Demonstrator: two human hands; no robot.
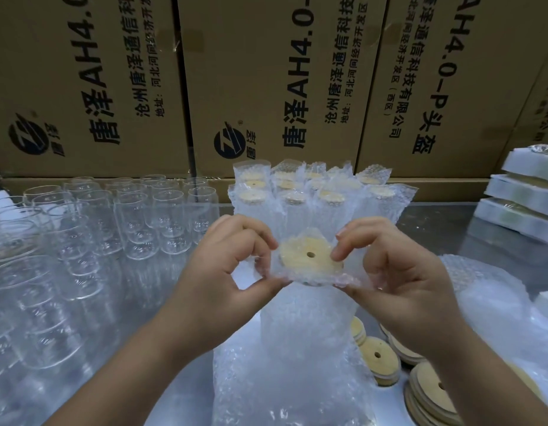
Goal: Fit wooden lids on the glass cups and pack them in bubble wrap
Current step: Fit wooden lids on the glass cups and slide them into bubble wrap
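Upright, the lidded cup point(309, 259) wears bubble wrap point(306, 324), pinched by left hand point(217, 272) and right hand point(401, 281).

Head camera: looks forward-down, close over table point(432, 222).

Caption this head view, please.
Left hand and right hand pinch bubble wrap around a lidded cup, wrapped cups behind.
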